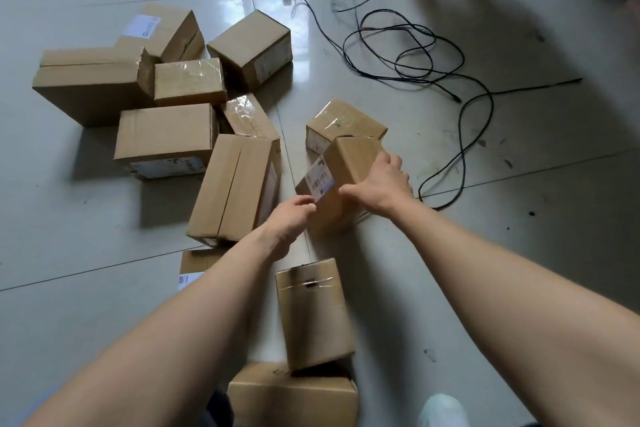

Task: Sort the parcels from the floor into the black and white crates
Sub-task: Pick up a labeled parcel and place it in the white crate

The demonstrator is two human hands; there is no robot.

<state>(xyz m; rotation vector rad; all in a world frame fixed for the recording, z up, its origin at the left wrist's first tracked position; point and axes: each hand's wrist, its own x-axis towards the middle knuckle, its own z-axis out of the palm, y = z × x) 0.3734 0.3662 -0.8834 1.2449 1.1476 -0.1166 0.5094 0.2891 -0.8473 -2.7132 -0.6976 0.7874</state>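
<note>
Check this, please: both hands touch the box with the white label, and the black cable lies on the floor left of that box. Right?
Not quite. The head view shows the black cable on the floor right of the box with the white label, not left. The left hand and right hand do touch that box.

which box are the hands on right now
The tilted box with the white barcode label, right of centre: the right hand grips its top and the left hand touches its labelled side. No other box is held.
</note>
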